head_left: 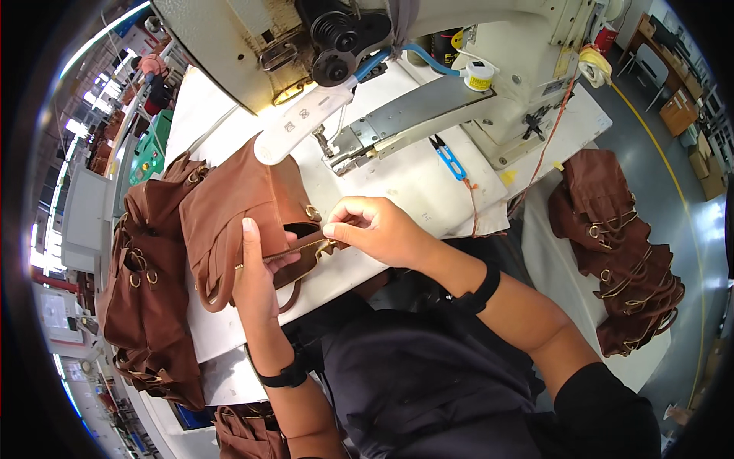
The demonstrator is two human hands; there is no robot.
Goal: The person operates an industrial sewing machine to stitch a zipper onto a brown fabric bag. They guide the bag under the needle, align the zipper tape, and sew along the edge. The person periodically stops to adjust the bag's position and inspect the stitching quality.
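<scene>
Where right fingers [356, 207] pinch, the brown bag [235, 195] seems caught at its opening [301, 229].

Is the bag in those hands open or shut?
Open, at least partly: the brown bag shows a dark gap at its mouth.

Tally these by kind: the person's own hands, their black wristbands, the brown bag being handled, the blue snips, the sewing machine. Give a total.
Left hand and right hand: 2
Black wristbands: 2
Brown bag: 1
Blue snips: 1
Sewing machine: 1
Total: 7
</scene>
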